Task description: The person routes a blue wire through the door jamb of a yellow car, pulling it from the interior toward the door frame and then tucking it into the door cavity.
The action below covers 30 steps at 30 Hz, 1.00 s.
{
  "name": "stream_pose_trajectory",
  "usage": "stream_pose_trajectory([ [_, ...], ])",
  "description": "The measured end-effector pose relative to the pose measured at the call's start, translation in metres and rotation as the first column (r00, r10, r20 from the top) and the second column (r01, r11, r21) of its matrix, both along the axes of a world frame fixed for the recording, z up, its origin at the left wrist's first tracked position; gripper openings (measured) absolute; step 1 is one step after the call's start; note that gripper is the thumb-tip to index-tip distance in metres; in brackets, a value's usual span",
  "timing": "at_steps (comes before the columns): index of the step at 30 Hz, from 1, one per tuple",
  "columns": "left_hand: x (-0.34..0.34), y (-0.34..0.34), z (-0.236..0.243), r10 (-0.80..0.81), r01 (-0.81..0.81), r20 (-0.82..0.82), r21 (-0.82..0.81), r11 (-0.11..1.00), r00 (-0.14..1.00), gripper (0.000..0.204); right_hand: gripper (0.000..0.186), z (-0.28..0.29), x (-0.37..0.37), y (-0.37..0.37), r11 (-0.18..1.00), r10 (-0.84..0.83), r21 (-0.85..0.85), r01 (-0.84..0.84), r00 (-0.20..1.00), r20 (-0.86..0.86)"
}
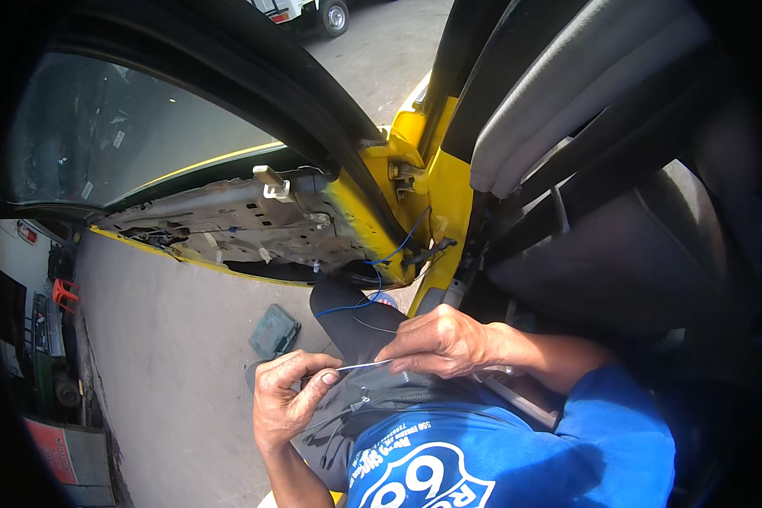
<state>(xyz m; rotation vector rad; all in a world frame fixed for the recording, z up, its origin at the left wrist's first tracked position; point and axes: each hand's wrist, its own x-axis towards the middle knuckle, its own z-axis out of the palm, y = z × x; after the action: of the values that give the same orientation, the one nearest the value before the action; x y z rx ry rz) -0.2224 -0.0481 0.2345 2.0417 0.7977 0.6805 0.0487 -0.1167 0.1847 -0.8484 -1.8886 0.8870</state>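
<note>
Between my two hands a thin, pale grey wire [365,366] is held level above my lap. My left hand [289,391] pinches one end between thumb and fingertips. At the other end, the thumb and fingers of my right hand [440,343] close on it. Beyond my hands, a blue wire [347,310] loops from the door hinge area down over my dark trouser leg. A thinner dark wire runs near it toward my right hand. Some dark cord [347,410] lies across my lap, below the held wire.
A yellow car door [279,222] stands ajar ahead, its inner metal panel bare. To the right are the yellow door pillar [449,190] and a grey seat [601,254]. A teal case [274,330] lies on the concrete floor. An orange chair [65,294] stands far left.
</note>
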Motion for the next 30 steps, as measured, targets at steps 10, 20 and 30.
stream_pose_trajectory([
  [10, 0.038, 0.009, -0.04, -0.082, 0.079, -0.118, -0.028, 0.996, 0.99, 0.014, 0.019, -0.024, 0.033, -0.036, 0.928, -0.361, -0.068, 0.366, 0.93, 0.076],
  [20, 0.086, 0.039, -0.041, -0.128, 0.137, -0.063, 0.177, 0.975, 0.99, 0.013, 0.026, -0.027, 0.015, -0.005, 0.724, -0.681, 0.139, 0.675, 0.732, -0.008],
  [30, 0.046, 0.028, -0.093, -0.063, 0.068, 0.067, -0.068, 0.995, 0.996, 0.012, 0.022, -0.045, 0.004, 0.004, 0.882, -0.458, -0.062, 0.468, 0.879, 0.13],
])
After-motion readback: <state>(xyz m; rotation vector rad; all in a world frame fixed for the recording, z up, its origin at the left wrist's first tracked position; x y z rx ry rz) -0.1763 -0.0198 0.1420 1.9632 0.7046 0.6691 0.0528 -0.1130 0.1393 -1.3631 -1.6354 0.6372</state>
